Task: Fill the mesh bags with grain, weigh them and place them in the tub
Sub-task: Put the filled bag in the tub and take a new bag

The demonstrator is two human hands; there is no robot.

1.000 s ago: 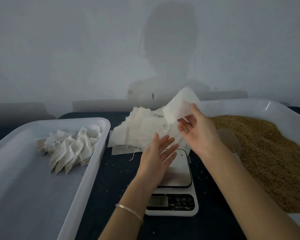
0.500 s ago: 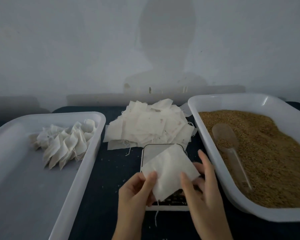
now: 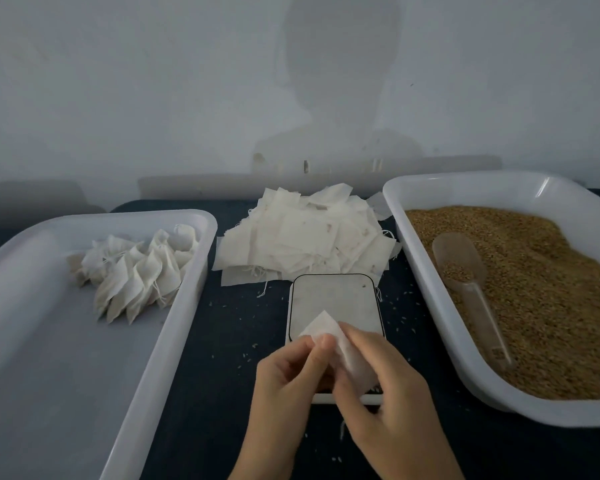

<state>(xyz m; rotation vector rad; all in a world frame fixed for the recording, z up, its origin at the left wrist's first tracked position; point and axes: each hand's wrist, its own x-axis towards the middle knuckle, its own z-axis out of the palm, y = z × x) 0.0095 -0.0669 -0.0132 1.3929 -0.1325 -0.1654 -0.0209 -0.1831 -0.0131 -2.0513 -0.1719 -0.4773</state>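
Bag now crumpled smaller than before, both hands nearer together, left hand [image 3: 291,372] and right hand [image 3: 378,382] pinching empty mesh bag [image 3: 333,337] over scale [image 3: 333,299], grain tub [image 3: 413,237] at bench right edge.

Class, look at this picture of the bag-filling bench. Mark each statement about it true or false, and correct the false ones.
1. Both hands hold one mesh bag above the scale. True.
2. The scoop lies in the left tub. False: it lies in the grain in the right tub.
3. Filled bags lie in the left tub. True.
4. The left hand grips the scoop. False: it pinches the bag, as does the right hand.
5. Empty bags are piled behind the scale. True.
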